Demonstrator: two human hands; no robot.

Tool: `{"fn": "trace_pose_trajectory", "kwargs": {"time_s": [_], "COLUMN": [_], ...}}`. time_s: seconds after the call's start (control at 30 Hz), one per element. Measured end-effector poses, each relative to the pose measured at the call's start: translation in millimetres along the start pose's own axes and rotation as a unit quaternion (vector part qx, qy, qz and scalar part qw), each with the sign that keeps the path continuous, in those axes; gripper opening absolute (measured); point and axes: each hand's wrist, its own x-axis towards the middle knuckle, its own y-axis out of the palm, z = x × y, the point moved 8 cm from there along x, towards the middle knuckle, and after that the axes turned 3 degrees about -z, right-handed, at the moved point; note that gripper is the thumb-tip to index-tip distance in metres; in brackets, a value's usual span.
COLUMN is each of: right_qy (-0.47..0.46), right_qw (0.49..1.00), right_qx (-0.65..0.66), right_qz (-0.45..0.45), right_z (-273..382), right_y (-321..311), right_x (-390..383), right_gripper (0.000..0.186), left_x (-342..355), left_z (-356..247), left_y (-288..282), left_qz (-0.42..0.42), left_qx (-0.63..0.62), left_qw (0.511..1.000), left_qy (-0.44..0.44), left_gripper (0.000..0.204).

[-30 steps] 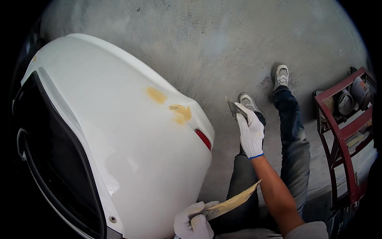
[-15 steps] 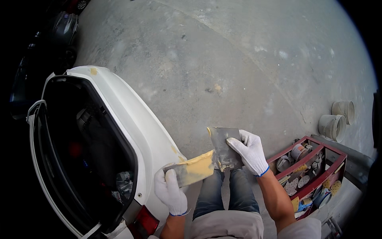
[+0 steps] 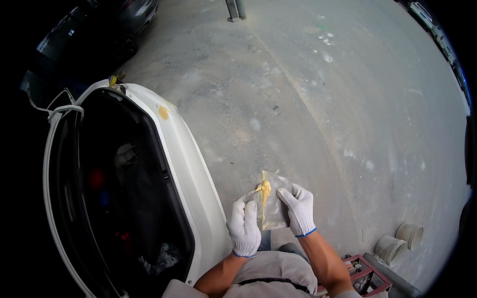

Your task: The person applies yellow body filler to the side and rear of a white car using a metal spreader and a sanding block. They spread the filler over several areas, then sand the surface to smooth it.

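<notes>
Both my hands wear white knit gloves with blue cuffs. My right hand is closed on a flat grey putty spreader, thumb pressed on its face, the plate standing roughly upright to the picture. A thick lump of yellow putty clings along that plate's left edge. My left hand is closed on a second putty spreader, seen strongly foreshortened and partly hidden by the fingers. Its edge meets the putty at the right plate's left side. Left of my hands stands a white car body with its rear opening exposed.
A yellow putty patch marks the car's far corner. At the lower right are two pale buckets and a dark red metal cart. Another car stands at the far left, and a post base at the top.
The view has shifted, with the cart now lower. My hands have drawn together; the left spreader has turned from broadside to nearly edge-on. Putty now sits in a lump on the right spreader's edge.
</notes>
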Motion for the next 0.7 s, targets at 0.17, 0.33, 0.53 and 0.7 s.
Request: {"fn": "trace_pose_trajectory", "kwargs": {"time_s": [0.17, 0.33, 0.53, 0.7], "right_qy": [0.045, 0.059, -0.099, 0.017], "right_qw": [0.993, 0.982, 0.978, 0.936], "right_qx": [0.112, 0.179, 0.138, 0.039], "right_qz": [-0.009, -0.028, 0.125, 0.349], "right_z": [58, 117, 242, 289], "right_y": [74, 129, 214, 306], "right_x": [94, 198, 354, 431], "right_gripper": [0.02, 0.024, 0.023, 0.023], "left_x": [122, 228, 369, 484], "left_z": [-43, -67, -44, -57], "left_y": [27, 54, 57, 72], "left_qz": [0.042, 0.084, -0.008, -0.138], "left_qx": [0.121, 0.173, 0.124, 0.076], "left_qw": [0.989, 0.974, 0.991, 0.985], "left_qy": [0.078, 0.12, -0.05, -0.073], "left_gripper": [0.023, 0.021, 0.021, 0.019]}}
